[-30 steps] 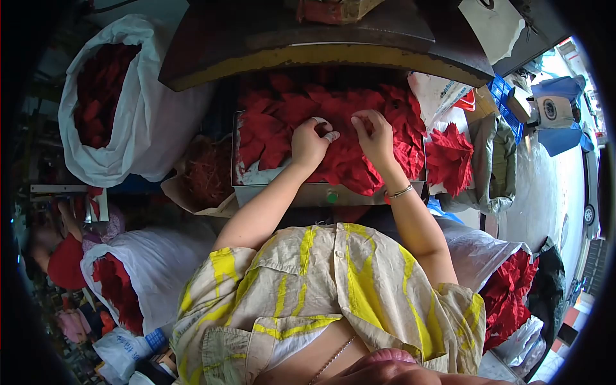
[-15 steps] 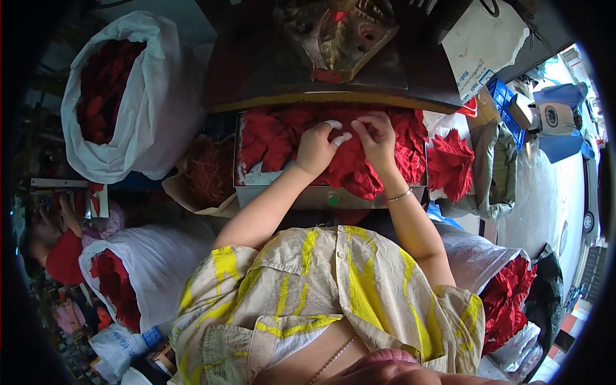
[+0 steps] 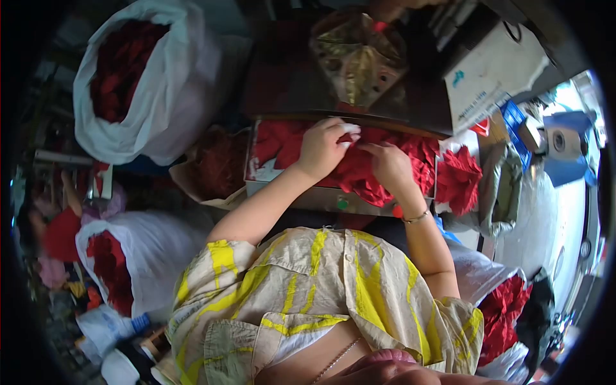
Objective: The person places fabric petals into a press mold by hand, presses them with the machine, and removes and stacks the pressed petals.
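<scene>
My left hand [image 3: 324, 149] is over a shallow metal-sided drawer [image 3: 314, 194] heaped with red cloth petals [image 3: 362, 176]. White wrappings cover some of its fingertips, which are pinched together with a bit of red at the tips. To its right, my right hand [image 3: 393, 168] reaches in over the same heap, fingers bent and pointing left, slightly blurred. Whatever lies between its fingertips is too small to make out. The two hands are close together but apart.
A dark table [image 3: 282, 77] with a gold-coloured machine [image 3: 359, 61] stands beyond the drawer. White sacks [image 3: 186, 90] of red petals flank me. At left is a paper bag [image 3: 192, 173] of red strands; at right, a red flower-like bundle [image 3: 459, 179]. Someone in red [image 3: 61, 234] is far left.
The whole view has shifted and tilted as my head moved. My right hand has turned and dropped toward me, fingers now pointing left; my left fingers have drawn closer together.
</scene>
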{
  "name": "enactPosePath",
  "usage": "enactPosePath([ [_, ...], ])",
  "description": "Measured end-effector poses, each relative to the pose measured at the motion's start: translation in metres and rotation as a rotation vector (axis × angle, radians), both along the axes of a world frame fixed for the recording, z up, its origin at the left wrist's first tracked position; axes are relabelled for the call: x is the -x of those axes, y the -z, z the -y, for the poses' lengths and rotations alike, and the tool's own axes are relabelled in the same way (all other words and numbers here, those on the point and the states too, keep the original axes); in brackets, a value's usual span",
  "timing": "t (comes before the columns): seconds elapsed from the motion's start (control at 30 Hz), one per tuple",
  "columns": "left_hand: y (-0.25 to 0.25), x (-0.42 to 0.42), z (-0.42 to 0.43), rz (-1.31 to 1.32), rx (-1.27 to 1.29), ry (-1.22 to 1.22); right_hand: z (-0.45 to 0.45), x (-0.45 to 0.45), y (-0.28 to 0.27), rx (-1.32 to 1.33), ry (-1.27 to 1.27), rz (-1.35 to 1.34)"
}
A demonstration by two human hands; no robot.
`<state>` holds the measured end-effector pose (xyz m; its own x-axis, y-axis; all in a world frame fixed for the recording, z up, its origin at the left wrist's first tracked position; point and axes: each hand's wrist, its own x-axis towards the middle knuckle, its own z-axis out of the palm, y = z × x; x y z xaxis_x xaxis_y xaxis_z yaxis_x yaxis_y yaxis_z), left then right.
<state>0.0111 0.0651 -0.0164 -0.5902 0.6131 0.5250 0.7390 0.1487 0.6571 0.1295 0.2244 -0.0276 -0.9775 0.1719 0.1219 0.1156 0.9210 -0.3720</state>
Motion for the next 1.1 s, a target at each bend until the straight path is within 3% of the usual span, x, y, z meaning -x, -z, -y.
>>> enactPosePath([
  [0.13, -0.056, 0.012, 0.000, 0.014, -0.153, -0.061, -0.011, -0.001, -0.025, 0.470, 0.121, -0.104],
  [0.2, -0.079, 0.029, -0.010, 0.065, -0.166, -0.061, -0.024, -0.006, -0.031, 0.452, 0.132, -0.135],
  [0.3, -0.094, 0.070, -0.032, -0.169, -0.223, -0.087, -0.033, -0.017, -0.045, 0.387, 0.158, -0.192],
  [0.5, -0.089, 0.103, -0.052, -0.357, 0.027, -0.177, -0.030, -0.027, -0.043, 0.405, 0.225, -0.335],
  [0.6, -0.083, 0.092, -0.049, -0.356, -0.016, -0.228, -0.030, -0.030, -0.049, 0.907, 0.284, -0.305],
  [0.7, -0.076, 0.091, -0.038, -0.295, -0.036, -0.210, -0.037, -0.013, -0.077, 0.998, 0.246, -0.473],
  [0.8, -0.084, 0.077, -0.022, -0.113, -0.116, -0.160, -0.055, 0.039, -0.123, 0.811, 0.219, -0.581],
  [0.83, -0.086, 0.070, -0.016, -0.114, -0.123, -0.166, -0.062, 0.062, -0.139, 0.641, 0.231, -0.551],
  [0.9, -0.088, 0.056, -0.002, 0.220, -0.291, 0.201, -0.092, 0.120, -0.149, 0.162, 0.172, -0.544],
  [0.93, -0.089, 0.050, 0.005, 0.308, -0.221, 0.225, -0.105, 0.151, -0.148, 0.035, 0.139, -0.574],
  [0.97, -0.090, 0.045, 0.013, 0.392, -0.147, 0.243, -0.117, 0.179, -0.147, -0.047, 0.112, -0.584],
  [1.03, -0.092, 0.033, 0.023, 0.856, -0.030, 0.305, -0.134, 0.231, -0.143, -0.158, 0.072, -0.558],
  [1.1, -0.075, 0.025, 0.025, 0.931, -0.070, 0.273, -0.140, 0.266, -0.134, -0.224, 0.036, -0.490],
])
